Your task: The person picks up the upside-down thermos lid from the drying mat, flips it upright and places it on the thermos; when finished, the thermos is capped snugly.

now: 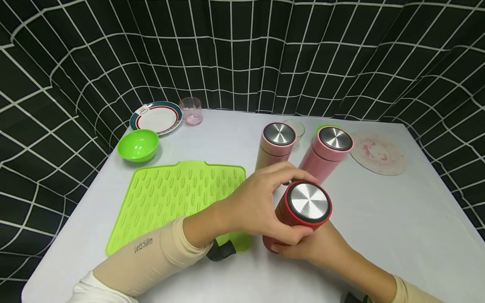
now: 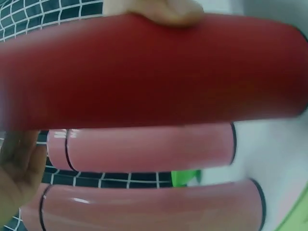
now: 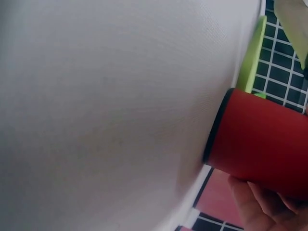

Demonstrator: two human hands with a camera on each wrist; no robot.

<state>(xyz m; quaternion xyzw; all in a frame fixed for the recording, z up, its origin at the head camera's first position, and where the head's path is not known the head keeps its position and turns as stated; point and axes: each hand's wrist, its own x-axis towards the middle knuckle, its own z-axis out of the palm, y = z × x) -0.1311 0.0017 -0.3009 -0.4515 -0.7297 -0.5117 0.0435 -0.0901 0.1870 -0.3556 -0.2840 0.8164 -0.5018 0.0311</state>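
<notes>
A red thermos (image 1: 308,202) with a brushed steel lid top stands between both hands near the front of the table. My left hand (image 1: 261,202) grips its upper part, thumb on the near side and fingers round the far side. Lower down, my right hand (image 1: 322,248) holds the body from the right. In the right wrist view, the dark base of the red thermos (image 3: 260,144) is close against the white tabletop. Just behind stand two pink thermoses, a paler one (image 1: 274,149) and a deeper pink one (image 1: 322,162).
A green ribbed mat (image 1: 182,189) lies left of the thermoses. Beyond it are a green bowl (image 1: 138,145), a rimmed plate (image 1: 157,118) and a pink glass (image 1: 192,111). A clear glass (image 1: 297,126) and a green item (image 1: 322,126) are partly hidden; a round translucent disc (image 1: 379,153) lies right.
</notes>
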